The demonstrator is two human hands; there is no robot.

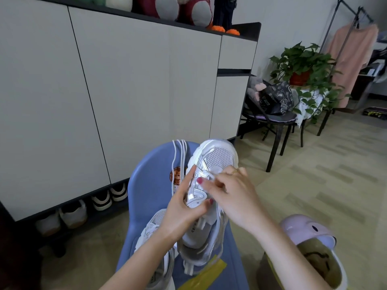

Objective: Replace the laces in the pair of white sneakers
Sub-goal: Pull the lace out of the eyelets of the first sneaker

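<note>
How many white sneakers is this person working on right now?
2. One sneaker is held up in both hands over the blue chair; the second sneaker lies lower on the chair, partly hidden by the left arm. Other shoes sit under the cabinet.

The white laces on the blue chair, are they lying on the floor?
No, the white laces hang over the back of the blue chair, beside the sneaker the left hand holds.

The second sneaker (156,243) is largely hidden under the left hand (184,212) and forearm, its heel cut off below, while the right hand's (232,193) fingertips are blurred.
</note>
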